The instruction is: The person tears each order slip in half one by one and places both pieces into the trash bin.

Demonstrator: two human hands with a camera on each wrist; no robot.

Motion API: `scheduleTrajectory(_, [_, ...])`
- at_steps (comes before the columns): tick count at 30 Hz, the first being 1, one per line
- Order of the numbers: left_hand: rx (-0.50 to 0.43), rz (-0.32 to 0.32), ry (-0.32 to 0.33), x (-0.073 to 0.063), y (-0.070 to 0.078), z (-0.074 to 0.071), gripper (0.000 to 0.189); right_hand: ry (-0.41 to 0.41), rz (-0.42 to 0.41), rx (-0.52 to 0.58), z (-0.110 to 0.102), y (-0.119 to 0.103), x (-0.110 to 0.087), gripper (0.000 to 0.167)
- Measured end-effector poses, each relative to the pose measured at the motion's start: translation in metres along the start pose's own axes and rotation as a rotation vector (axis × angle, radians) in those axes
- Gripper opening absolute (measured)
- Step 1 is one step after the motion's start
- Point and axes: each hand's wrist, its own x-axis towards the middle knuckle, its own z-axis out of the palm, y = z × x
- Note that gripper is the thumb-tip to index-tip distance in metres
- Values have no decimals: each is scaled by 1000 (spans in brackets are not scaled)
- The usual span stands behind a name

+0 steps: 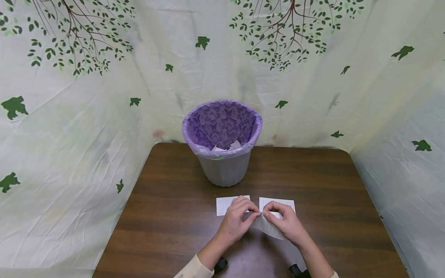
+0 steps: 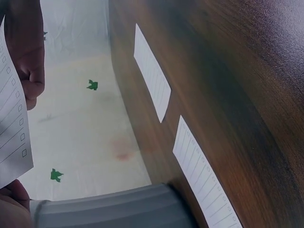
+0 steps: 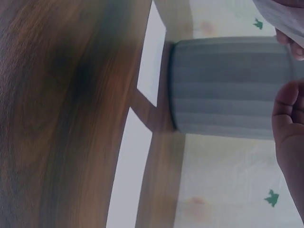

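Observation:
Between thumb and fingertips, my left hand [image 1: 236, 218] pinches the top edge of a lined paper sheet [image 1: 270, 228]. Close beside it, my right hand [image 1: 285, 222] pinches the same edge, the two sets of fingertips almost meeting. In the left wrist view the held sheet [image 2: 13, 128] shows ruled lines and a row of small boxes. It hangs above the table, tilted. Just beyond the hands, two white paper slips lie flat: a left slip [image 1: 224, 206], partly behind my left fingers, and a right slip [image 1: 290, 203], partly covered by my right hand.
A grey bin [image 1: 226, 172] with a purple patterned liner [image 1: 222, 116] stands at the table's far side, white paper pieces [image 1: 235, 144] inside. The brown wooden table [image 1: 167, 216] meets a leaf-printed curtain [image 1: 306, 104] at the back and sides.

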Motion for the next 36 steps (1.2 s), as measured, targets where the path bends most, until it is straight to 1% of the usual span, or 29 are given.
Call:
scheduleTrajectory(6, [6,15,22,-1,2,-5,12,-30,25,68,4,-2,2,9])
scheduleTrajectory(12, [-1,1,27,-5,2,-8,12,-47,53,108,8,-3,4,11])
scheduleTrajectory(17, [4,-6,27,-8,1,-9,12,-56,106,118,11,-5,6,11])
scheduleTrajectory(22, [13,-5,28,-9,0,-10,12,-64,158,154,13,-5,7,12])
scheduleTrajectory(26, [18,7,36,-10,0,-11,13,-84,176,191,13,-5,8,19])
scheduleTrajectory(29, [16,16,43,-11,0,-11,14,-82,192,206,13,-5,7,22])
scheduleTrajectory(31, [12,21,43,-11,1,-12,14,-75,208,218,13,-4,7,21])
scheduleTrajectory(36, [11,15,35,-10,4,-14,13,-77,248,265,12,-3,7,11])
